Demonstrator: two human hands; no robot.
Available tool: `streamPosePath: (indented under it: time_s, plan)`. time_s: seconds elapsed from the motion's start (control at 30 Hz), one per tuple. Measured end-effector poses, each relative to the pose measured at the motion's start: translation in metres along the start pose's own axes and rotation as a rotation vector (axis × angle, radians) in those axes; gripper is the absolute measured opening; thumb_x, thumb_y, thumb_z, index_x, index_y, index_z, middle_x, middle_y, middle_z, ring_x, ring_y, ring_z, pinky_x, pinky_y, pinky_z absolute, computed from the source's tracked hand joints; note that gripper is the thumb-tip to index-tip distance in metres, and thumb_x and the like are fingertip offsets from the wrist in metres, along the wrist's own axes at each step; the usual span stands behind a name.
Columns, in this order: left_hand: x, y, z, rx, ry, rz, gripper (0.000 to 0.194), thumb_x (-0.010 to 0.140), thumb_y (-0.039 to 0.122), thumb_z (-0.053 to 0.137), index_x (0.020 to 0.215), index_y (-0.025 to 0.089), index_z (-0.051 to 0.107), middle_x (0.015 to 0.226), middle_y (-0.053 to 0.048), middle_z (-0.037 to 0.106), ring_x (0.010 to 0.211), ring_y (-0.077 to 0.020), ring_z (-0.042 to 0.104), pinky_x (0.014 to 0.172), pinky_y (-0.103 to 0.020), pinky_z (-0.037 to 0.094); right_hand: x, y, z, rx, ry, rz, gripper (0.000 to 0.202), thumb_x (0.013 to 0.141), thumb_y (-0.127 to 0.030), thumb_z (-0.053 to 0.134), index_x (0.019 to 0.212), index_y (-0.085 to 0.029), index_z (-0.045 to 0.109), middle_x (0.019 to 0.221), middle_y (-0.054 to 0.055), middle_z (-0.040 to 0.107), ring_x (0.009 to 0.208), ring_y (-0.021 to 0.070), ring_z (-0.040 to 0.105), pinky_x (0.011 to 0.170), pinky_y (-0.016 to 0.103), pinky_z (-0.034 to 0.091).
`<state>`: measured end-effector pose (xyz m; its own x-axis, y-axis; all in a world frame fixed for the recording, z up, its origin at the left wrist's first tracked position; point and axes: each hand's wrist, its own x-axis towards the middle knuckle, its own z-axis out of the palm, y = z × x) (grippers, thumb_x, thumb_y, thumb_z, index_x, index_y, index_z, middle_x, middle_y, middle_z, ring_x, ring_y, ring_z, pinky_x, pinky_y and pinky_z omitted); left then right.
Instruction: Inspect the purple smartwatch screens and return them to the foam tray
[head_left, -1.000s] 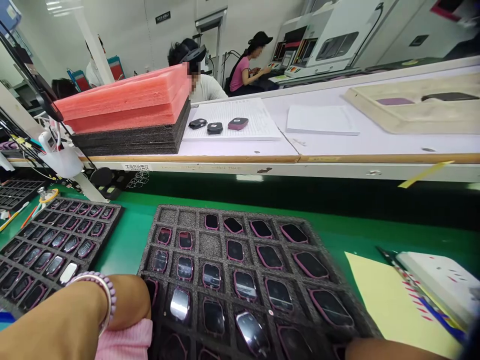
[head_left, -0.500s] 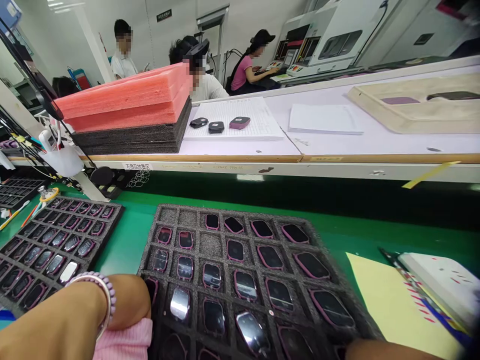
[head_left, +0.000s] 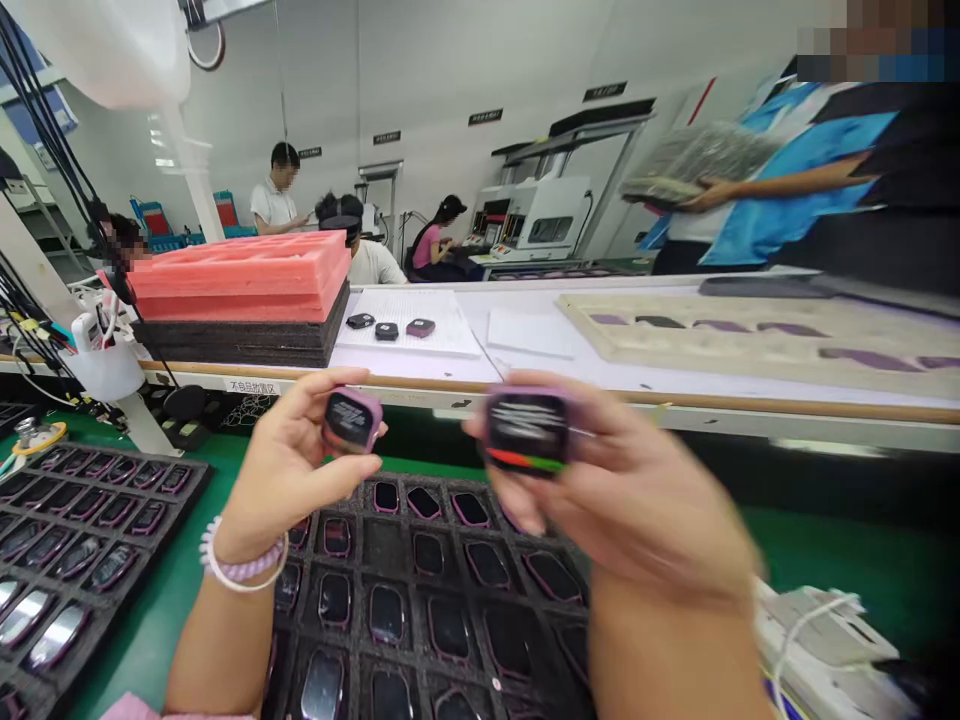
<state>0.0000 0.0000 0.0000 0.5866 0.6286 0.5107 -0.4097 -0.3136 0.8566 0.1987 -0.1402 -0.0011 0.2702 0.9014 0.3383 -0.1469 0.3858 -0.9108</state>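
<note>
left hand (head_left: 289, 455) pinches pink watch body (head_left: 351, 420) | right hand (head_left: 622, 490) grips second watch body (head_left: 526, 430) | both above foam tray (head_left: 390, 545) near edge | risk: fingertip hold slips, unit drops onto tray

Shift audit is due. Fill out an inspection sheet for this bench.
Surface: green mat, partly covered.
Job's things: left hand holds a pink device; right hand holds a second device, blurred; foam tray of devices below.
Clutter: second tray at left; foam stack on the shelf.
Hands: both shut on devices.
Cables: black bundle at left.
Surroundings: people working behind; one person carrying a tray.
</note>
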Motion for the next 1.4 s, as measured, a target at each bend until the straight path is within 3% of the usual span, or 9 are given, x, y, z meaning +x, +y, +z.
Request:
streamPosePath:
  time_s: [0.17, 0.3, 0.47, 0.77, 1.13, 1.4]
  plan:
    - [0.024, -0.027, 0.021, -0.002, -0.016, -0.027, 0.058, 0.078, 0.023, 0.082, 0.130, 0.020, 0.057, 0.114, -0.009, 0.066, 0.091, -0.0179, 0.067, 0.072, -0.023, 0.059, 0.031, 0.020, 0.014, 0.142, -0.091, 0.023, 0.056, 0.083, -0.032, 0.087, 0.132, -0.027, 0.062, 0.109, 0.006, 0.071, 0.084, 0.0206, 0.072, 0.078, 0.034, 0.062]
    - [0.029, -0.039, 0.019, -0.066, -0.013, -0.026, 0.066, 0.076, 0.021, 0.081, 0.136, 0.020, 0.052, 0.124, -0.011, 0.063, 0.098, -0.0178, 0.068, 0.081, -0.024, 0.059, 0.040, 0.032, 0.011, 0.169, -0.051, 0.031, 0.056, 0.081, -0.024, 0.084, 0.131, -0.024, 0.059, 0.110, 0.006, 0.071, 0.083, 0.0186, 0.072, 0.077, 0.031, 0.059]
    - [0.031, -0.039, 0.015, -0.032, 0.004, -0.063, 0.060, 0.082, 0.026, 0.076, 0.137, 0.018, 0.052, 0.112, -0.009, 0.067, 0.072, -0.0122, 0.068, 0.067, -0.022, 0.058, 0.041, 0.034, 0.006, 0.147, -0.023, 0.023, 0.052, 0.079, -0.023, 0.084, 0.125, -0.021, 0.059, 0.101, 0.004, 0.072, 0.077, 0.0163, 0.070, 0.070, 0.026, 0.056]
    - [0.034, -0.039, 0.014, -0.099, 0.068, -0.082, 0.051, 0.082, 0.040, 0.078, 0.123, 0.016, 0.059, 0.102, -0.007, 0.069, 0.061, -0.0123, 0.068, 0.058, -0.021, 0.057, 0.044, 0.037, 0.006, 0.091, 0.004, 0.031, 0.049, 0.080, -0.027, 0.081, 0.123, -0.022, 0.058, 0.101, 0.005, 0.071, 0.077, 0.0191, 0.069, 0.070, 0.032, 0.056]
    - [0.035, -0.041, 0.012, -0.035, 0.053, -0.063, 0.051, 0.084, 0.041, 0.076, 0.125, 0.017, 0.060, 0.098, -0.006, 0.067, 0.061, -0.0121, 0.067, 0.056, -0.021, 0.053, 0.043, 0.033, 0.002, 0.071, 0.038, 0.000, 0.048, 0.080, -0.030, 0.083, 0.120, -0.023, 0.059, 0.109, 0.007, 0.072, 0.078, 0.0198, 0.069, 0.071, 0.034, 0.057]
    - [0.033, -0.039, 0.010, -0.046, 0.019, -0.028, 0.071, 0.074, 0.024, 0.084, 0.138, 0.021, 0.051, 0.116, -0.008, 0.061, 0.085, -0.0117, 0.059, 0.076, -0.021, 0.054, 0.044, 0.030, -0.004, 0.093, 0.093, -0.030, 0.050, 0.076, -0.028, 0.086, 0.118, -0.025, 0.059, 0.106, 0.005, 0.072, 0.079, 0.0196, 0.069, 0.071, 0.032, 0.057]
